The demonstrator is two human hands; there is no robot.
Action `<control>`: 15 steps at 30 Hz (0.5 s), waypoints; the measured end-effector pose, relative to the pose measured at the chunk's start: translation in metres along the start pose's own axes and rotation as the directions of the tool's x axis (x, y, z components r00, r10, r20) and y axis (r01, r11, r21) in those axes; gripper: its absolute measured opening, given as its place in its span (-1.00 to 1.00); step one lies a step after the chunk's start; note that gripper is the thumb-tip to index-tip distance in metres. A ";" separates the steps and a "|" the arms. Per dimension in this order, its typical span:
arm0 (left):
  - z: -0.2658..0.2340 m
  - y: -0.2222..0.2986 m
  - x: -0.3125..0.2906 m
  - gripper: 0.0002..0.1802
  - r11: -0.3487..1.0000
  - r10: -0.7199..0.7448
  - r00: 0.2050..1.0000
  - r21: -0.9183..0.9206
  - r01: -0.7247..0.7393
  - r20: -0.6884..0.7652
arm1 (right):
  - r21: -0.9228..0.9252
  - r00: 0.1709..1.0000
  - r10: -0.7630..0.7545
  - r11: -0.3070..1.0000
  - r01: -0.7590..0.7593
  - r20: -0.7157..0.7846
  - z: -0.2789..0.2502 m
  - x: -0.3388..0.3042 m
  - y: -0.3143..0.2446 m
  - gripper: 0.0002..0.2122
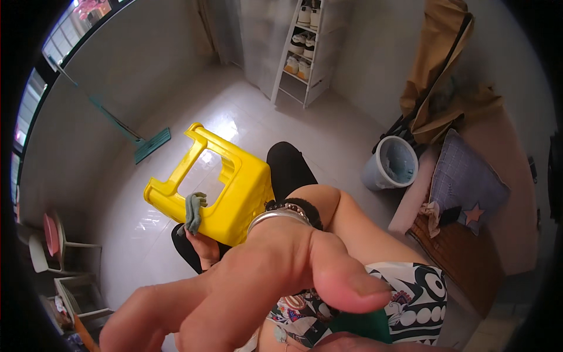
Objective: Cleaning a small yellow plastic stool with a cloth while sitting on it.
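Open floor (334, 132) extends beyond the yellow stool (243, 202), bounded by the flat mop (153, 145), left, the shoe rack (297, 78), ahead, and the bucket (378, 170), right. The stool's broad opening would admit a hand; a grey-green cloth (194, 214) overhangs its near edge. The right hand (267, 264) obstructs the near foreground.

Text: none readable | labels: none readable | patterned cloth (419, 293): perhaps lettering, unclear

Right hand (258, 278): fingertips cut off by lower edge; forearm concealed behind it. Left hand (205, 249): fingers partly obscured beside crumpled grey-green cloth (195, 212) and yellow plastic stool (249, 193); grip undeterminable. Pale grey-blue plastic bin (375, 173): contents indistinct.
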State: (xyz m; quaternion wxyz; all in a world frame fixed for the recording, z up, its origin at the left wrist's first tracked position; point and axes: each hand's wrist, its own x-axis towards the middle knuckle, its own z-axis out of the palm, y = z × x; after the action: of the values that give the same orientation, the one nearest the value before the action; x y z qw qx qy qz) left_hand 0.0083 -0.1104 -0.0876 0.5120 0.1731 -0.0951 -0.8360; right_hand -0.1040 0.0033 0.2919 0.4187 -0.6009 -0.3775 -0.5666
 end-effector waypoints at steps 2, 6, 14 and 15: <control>-0.006 0.010 -0.011 -0.45 0.999 0.033 0.999 -0.023 -0.034 -0.029 | 0.051 1.000 -0.001 0.999 0.001 -0.011 -0.001 -0.002 0.003 -0.20; -0.009 0.009 -0.023 -0.45 1.000 0.023 0.999 0.001 -0.023 -0.027 | 0.060 1.000 -0.005 0.998 0.006 -0.014 -0.004 -0.004 0.002 -0.20; -0.017 0.016 -0.010 -0.45 0.996 0.021 0.999 -0.082 -0.023 -0.033 | 0.050 0.999 -0.034 0.998 0.035 -0.010 -0.003 -0.003 -0.006 -0.20; -0.022 0.020 -0.014 -0.45 0.995 0.030 0.999 -0.096 -0.034 -0.039 | 0.069 0.999 -0.036 0.997 0.036 -0.015 -0.004 -0.005 -0.002 -0.20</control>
State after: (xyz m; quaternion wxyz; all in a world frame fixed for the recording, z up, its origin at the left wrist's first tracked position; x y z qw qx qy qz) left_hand 0.0390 -0.1063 -0.0986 0.5347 0.1624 -0.0478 -0.8279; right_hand -0.1079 0.0002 0.2869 0.4315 -0.5753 -0.4047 -0.5648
